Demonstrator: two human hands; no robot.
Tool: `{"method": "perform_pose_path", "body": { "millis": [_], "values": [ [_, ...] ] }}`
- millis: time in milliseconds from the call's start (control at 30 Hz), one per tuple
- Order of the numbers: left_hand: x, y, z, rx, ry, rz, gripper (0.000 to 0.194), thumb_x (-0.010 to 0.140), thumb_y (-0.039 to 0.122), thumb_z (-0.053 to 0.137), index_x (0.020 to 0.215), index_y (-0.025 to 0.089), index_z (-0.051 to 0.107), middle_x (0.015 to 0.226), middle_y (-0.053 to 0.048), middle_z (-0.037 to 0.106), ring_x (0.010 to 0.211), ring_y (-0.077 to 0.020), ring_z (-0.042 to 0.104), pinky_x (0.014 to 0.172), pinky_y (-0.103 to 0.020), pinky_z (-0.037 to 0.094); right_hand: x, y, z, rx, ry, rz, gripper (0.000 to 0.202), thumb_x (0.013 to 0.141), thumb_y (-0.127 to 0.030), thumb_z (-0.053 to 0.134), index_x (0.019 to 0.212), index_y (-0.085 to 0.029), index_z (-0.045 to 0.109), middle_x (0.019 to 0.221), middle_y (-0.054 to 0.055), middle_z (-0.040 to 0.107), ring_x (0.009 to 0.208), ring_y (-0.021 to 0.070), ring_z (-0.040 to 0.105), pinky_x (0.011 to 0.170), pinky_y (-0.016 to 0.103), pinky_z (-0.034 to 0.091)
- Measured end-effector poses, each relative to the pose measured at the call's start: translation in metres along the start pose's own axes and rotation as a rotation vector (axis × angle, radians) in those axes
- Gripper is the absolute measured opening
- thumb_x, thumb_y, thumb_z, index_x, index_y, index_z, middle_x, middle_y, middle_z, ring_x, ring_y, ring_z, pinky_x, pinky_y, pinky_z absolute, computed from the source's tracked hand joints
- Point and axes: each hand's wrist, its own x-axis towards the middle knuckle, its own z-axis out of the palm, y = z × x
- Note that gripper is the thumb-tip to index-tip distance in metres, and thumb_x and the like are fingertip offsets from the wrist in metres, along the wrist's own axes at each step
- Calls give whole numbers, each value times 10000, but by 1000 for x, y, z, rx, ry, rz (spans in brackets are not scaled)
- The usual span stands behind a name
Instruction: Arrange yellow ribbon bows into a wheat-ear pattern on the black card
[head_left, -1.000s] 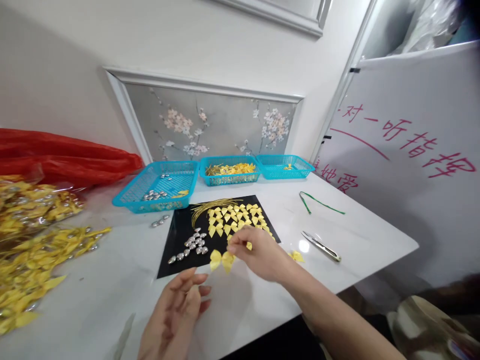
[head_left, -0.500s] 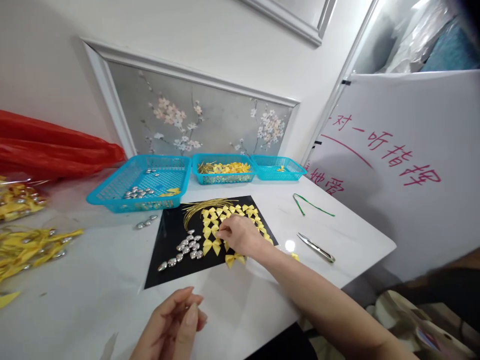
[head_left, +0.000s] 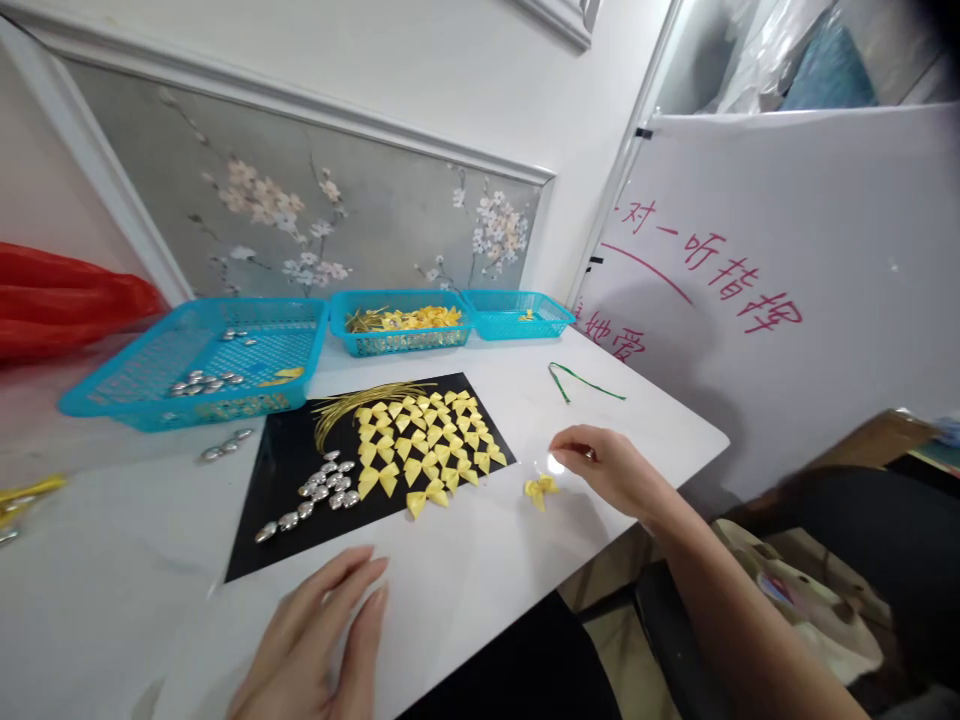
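My right hand (head_left: pixel 604 468) is over the right part of the white table, thumb and fingertips pinched together. What they hold, if anything, is hidden. Just left of it lies a loose yellow ribbon bow (head_left: pixel 540 490). My left hand (head_left: pixel 319 635) hovers at the table's front, fingers extended and thumb apart, holding nothing. Between the hands, a black mat (head_left: pixel 289 450) carries rows of yellow bows (head_left: pixel 424 465), a bundle of thin gold ties (head_left: pixel 360 400) and a cluster of shiny silver beads (head_left: pixel 322 485). The thread snips seen earlier are out of sight, around where my right hand is.
Along the wall stand a large blue basket (head_left: pixel 150 350) with silver beads, a middle blue basket (head_left: pixel 405 340) with bows and ties, and a right blue basket (head_left: pixel 517 328). A bent green cord (head_left: pixel 585 382) lies at right. More beads (head_left: pixel 225 446) rest beside the mat.
My right hand has moved from the rows of bows to the right, over the place where the snips lay. My left hand's fingers have straightened. The view has swung right.
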Motion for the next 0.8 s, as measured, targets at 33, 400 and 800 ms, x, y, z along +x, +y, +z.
{"method": "perform_pose_path", "body": {
  "millis": [33,400,800],
  "values": [
    [7,3,2,147,-46,150,278,863,429,580,993,275,772,1204,-97,747,1129,-358,635,1034,-472,431,-8,8,1,11,-3,13,201,896,-283,510,888,-198,691,797,27,669,705,195,584,652,308,427],
    [49,20,27,880,-219,355,461,966,216,352,1226,60,699,1392,-227,598,1365,-492,436,1030,-723,296,-24,36,40,109,3,11,263,943,-346,485,1047,-193,672,949,85,662,810,262,625,725,390,483],
    [50,29,18,786,-293,415,464,975,206,318,1231,48,672,1463,-266,533,1455,-476,287,1089,-712,262,-23,22,29,63,0,80,187,936,-80,574,1034,-187,693,977,56,669,971,241,599,838,332,417]
  ]
}}
